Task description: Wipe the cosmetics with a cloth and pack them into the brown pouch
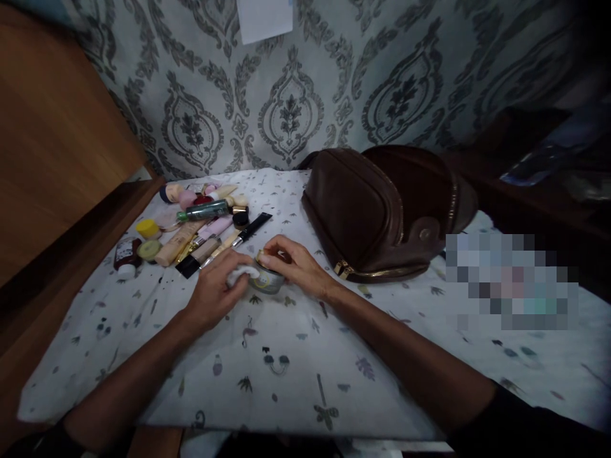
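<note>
Gripping squat round grey jar point(270, 282) by its gold-coloured top point(260, 256) in right hand point(296, 262), pinching crumpled white wad point(240, 273) against it in left hand point(216, 285), behind front edge of white-clothed desk point(200, 366). Could tip it by pressing unevenly.

Tbl. point(286, 401) w/ white printed cloth point(165, 369). On it, L side: cosmetics heap point(184, 245), incl. dk.-red btl. point(126, 253) w/ white cap point(126, 271) & yellow lid point(147, 228). R of heap: lg. brown bag point(351, 213) w/ gold zips point(343, 270). Far R: pixelated stuff point(510, 283), can't ID.
</note>
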